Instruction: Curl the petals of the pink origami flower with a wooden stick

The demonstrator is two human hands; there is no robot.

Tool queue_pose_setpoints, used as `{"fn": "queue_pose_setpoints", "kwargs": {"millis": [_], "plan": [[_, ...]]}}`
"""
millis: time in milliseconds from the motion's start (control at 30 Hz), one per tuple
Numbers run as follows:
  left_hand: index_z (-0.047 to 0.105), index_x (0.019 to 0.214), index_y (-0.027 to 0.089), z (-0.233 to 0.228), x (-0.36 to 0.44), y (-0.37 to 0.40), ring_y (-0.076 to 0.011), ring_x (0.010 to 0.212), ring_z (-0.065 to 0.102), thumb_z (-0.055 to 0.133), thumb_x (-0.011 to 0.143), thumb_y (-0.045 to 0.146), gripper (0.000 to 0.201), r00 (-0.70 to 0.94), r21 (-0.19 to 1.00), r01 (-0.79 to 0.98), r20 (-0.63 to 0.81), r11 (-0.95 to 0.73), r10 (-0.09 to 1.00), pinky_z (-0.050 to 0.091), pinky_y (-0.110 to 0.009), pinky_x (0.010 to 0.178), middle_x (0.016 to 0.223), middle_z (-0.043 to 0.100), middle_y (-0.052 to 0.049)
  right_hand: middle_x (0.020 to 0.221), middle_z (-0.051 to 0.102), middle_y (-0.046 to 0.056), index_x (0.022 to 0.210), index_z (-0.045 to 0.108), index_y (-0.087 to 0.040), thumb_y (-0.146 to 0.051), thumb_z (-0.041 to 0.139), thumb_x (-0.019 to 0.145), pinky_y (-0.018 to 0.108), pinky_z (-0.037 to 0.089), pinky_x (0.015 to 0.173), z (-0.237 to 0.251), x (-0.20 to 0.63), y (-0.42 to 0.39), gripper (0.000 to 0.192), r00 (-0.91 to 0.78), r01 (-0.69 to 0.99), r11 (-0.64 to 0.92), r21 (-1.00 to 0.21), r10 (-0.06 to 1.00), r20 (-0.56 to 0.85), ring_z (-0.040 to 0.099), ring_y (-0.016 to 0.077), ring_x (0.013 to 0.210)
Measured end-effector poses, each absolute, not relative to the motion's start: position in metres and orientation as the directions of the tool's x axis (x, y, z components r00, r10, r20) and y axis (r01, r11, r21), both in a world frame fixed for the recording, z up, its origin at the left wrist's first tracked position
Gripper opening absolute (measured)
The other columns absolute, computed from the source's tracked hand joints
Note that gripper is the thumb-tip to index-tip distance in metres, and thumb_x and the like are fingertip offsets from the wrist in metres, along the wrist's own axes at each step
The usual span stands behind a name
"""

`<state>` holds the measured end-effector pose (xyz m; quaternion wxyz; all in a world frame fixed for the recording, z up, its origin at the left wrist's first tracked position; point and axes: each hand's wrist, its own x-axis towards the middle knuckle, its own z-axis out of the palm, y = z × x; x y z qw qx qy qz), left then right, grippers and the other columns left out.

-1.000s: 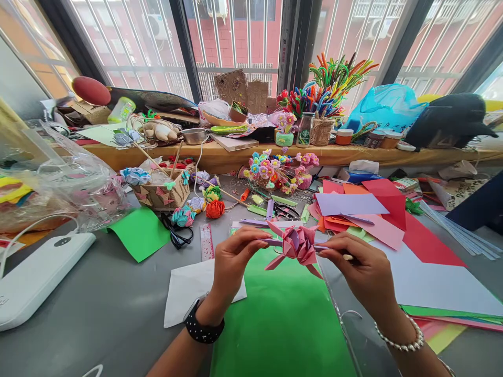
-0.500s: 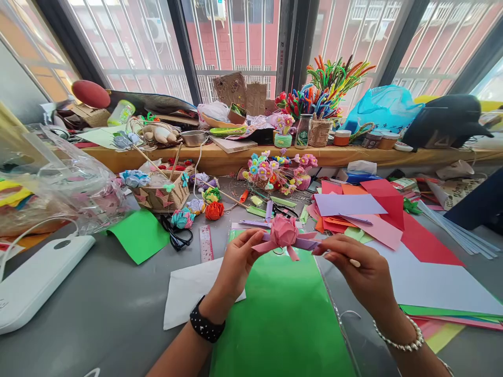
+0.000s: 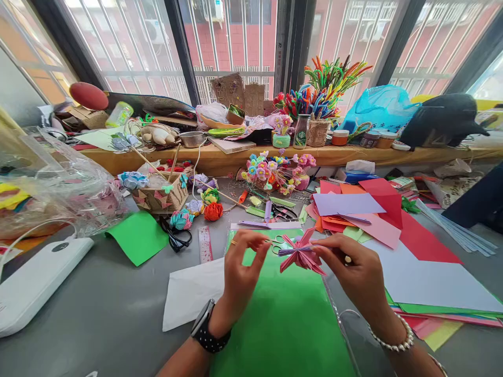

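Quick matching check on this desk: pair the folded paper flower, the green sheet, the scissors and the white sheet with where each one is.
Things:
1. pink paper flower
2. green sheet
3. black scissors
4. white sheet

Places:
A. flat on the desk beneath both hands
B. pinched in the right hand, off the desk
C. partly under the green sheet's left edge, by the left hand
D. on the grey desk beside the pink ruler

Pairs: 1-B, 2-A, 3-D, 4-C
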<state>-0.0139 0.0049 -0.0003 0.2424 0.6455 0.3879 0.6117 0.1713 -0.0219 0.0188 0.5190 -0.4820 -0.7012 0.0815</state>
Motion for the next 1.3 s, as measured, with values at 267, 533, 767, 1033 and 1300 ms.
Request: {"fn": "queue_pose_setpoints", "kwargs": {"millis": [267, 533, 767, 1033, 1300], "plan": [[0.048, 0.111, 0.02, -0.006, -0.006, -0.006, -0.0221, 0.09, 0.055, 0.068, 0.06, 0.049, 0.061, 0.453, 0.386, 0.388, 0.711, -0.837, 0.538, 0.046, -0.036, 0.078, 0.099, 0.059, -0.008, 0.072, 0.068, 0.0, 0.082, 0.063, -0.02, -0.022, 0.056, 0.08, 0.02, 0.042, 0.044, 0.015, 0.155, -0.028, 0.007, -0.069, 0.6, 0.548, -0.582, 0.76, 0.646, 0.054, 0.0091, 0.047], [0.039, 0.113, 0.021, -0.012, 0.001, -0.009, -0.0217, 0.103, 0.049, 0.057, 0.074, 0.016, 0.043, 0.426, 0.58, 0.315, 0.621, -0.751, 0.658, 0.045, -0.036, 0.085, 0.106, 0.051, -0.009, 0.061, 0.06, -0.003, 0.088, 0.061, -0.02, -0.024, 0.057, 0.08, 0.02, 0.036, 0.041, 0.015, 0.154, -0.026, 0.01, -0.121, 0.589, 0.551, -0.592, 0.784, 0.609, 0.043, 0.0085, 0.043], [0.041, 0.108, 0.02, -0.002, 0.001, -0.012, -0.014, 0.085, 0.054, 0.057, 0.075, 0.017, 0.037, 0.394, 0.841, 0.111, 0.452, -0.53, 0.8, 0.05, -0.025, 0.072, 0.101, 0.047, -0.006, 0.068, 0.057, -0.002, 0.092, 0.056, -0.02, -0.022, 0.058, 0.079, 0.02, 0.034, 0.042, 0.017, 0.161, -0.024, 0.013, -0.104, 0.554, 0.524, -0.647, 0.814, 0.571, 0.038, 0.0084, 0.045], [0.044, 0.107, 0.02, 0.0, 0.0, -0.013, -0.0182, 0.095, 0.05, 0.061, 0.072, 0.017, 0.039, 0.422, 0.845, 0.059, 0.461, -0.531, 0.781, 0.049, -0.028, 0.076, 0.103, 0.046, -0.007, 0.071, 0.053, -0.001, 0.077, 0.057, -0.02, -0.021, 0.06, 0.077, 0.021, 0.035, 0.043, 0.018, 0.163, -0.023, 0.004, -0.119, 0.554, 0.54, -0.633, 0.804, 0.582, 0.04, 0.0089, 0.049], [0.046, 0.105, 0.019, 0.003, -0.004, -0.013, -0.0164, 0.09, 0.049, 0.061, 0.073, 0.02, 0.035, 0.451, 0.875, 0.032, 0.419, -0.483, 0.788, 0.047, -0.022, 0.07, 0.099, 0.048, -0.006, 0.07, 0.054, 0.0, 0.075, 0.055, -0.019, -0.025, 0.061, 0.077, 0.021, 0.036, 0.043, 0.018, 0.162, -0.023, 0.008, -0.122, 0.558, 0.565, -0.608, 0.78, 0.613, 0.041, 0.0092, 0.049]]}}
